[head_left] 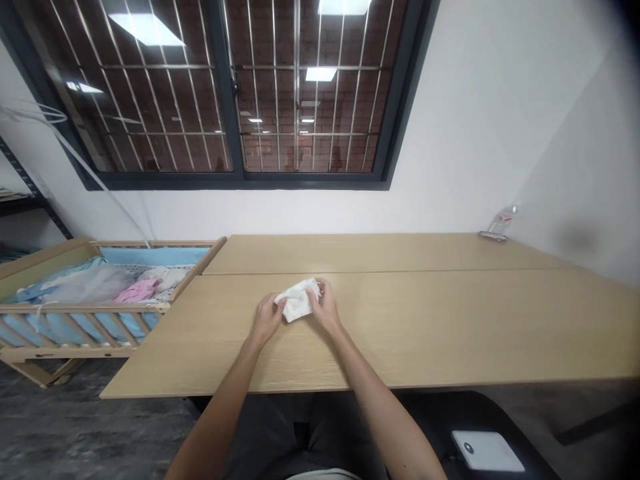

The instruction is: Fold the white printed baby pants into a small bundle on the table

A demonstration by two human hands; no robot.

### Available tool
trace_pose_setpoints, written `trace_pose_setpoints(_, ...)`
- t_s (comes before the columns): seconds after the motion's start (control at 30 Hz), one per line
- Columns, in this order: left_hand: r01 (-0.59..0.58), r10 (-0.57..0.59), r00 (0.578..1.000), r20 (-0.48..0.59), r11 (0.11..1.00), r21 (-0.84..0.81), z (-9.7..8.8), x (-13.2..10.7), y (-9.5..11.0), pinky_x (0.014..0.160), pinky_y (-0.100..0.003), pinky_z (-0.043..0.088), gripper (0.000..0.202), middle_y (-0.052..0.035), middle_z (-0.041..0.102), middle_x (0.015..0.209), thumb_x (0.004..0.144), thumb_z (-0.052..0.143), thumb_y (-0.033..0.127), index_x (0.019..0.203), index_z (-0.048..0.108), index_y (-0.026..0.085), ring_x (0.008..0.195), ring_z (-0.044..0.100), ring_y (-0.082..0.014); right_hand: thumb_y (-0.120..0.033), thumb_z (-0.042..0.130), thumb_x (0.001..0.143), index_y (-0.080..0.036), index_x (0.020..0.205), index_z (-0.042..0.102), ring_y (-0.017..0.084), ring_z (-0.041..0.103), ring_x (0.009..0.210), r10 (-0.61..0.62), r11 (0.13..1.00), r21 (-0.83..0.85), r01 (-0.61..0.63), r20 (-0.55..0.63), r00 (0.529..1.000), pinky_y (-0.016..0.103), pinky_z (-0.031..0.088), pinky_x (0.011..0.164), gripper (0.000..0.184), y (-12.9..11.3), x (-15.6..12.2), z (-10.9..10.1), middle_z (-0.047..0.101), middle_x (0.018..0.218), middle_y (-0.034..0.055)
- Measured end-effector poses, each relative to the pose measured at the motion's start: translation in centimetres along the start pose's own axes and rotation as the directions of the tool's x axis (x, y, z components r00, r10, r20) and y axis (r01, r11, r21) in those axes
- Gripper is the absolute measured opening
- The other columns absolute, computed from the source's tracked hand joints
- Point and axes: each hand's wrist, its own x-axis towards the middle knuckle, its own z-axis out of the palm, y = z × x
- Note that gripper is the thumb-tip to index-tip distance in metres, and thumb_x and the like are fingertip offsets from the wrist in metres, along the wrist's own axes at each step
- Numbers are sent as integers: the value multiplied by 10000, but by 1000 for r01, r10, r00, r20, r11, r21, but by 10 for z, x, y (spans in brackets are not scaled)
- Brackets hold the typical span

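Observation:
A folded white cloth (299, 301) with faint marks is held between my two hands, over the middle of the wooden table. My left hand (269, 315) pinches its left edge, thumb in front and fingers behind. At the right edge, my right hand (325, 303) grips it in the same way, with the thumb on its near face. Some fingertips are hidden behind the cloth. Whether its lower edge touches the table cannot be made out.
The table (450, 320) spans the view below a barred window. A wooden crib (100, 310) with bedding adjoins it at the left. A clear bottle (501, 219) stands at the far right corner. A white phone-like device (487, 451) lies on a black seat at lower right.

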Motion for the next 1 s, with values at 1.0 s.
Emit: trace_pose_setpoints(1.0,105,-113,994,-6,905,413,30,-88,92,1097,-534,378,679,-252,431,1543,973,412,511,1499,412,82,1416,390,-415,-513,357,1048,-221,1456,542,245,430,1444,-252,942,-21,334,615,747,430,294,1219,535,-39,20,2,532,1516,93)
